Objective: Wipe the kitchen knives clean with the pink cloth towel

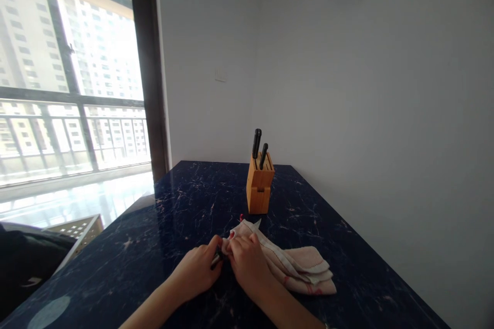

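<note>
My left hand (201, 267) is closed around the dark handle of a knife (258, 223), whose pale pointed tip shows beyond the cloth. Most of the blade is hidden. My right hand (247, 262) grips a pinkish-white towel (304, 259) that is folded about the blade, close to my left fingers. The rest of the towel lies loosely bunched on the table to the right. A small red spot shows at the towel's far edge; I cannot make out what it is. Just beyond stands a wooden knife block (259, 193) with black-handled knives (257, 143) upright in its slots.
The dark blue marbled table (208, 190) runs away from me to the wall (347, 87). A pale round patch (49, 312) lies at its near left corner. On the left are a chair (77, 231) with dark cloth (27, 262) over it and a large window (69, 61).
</note>
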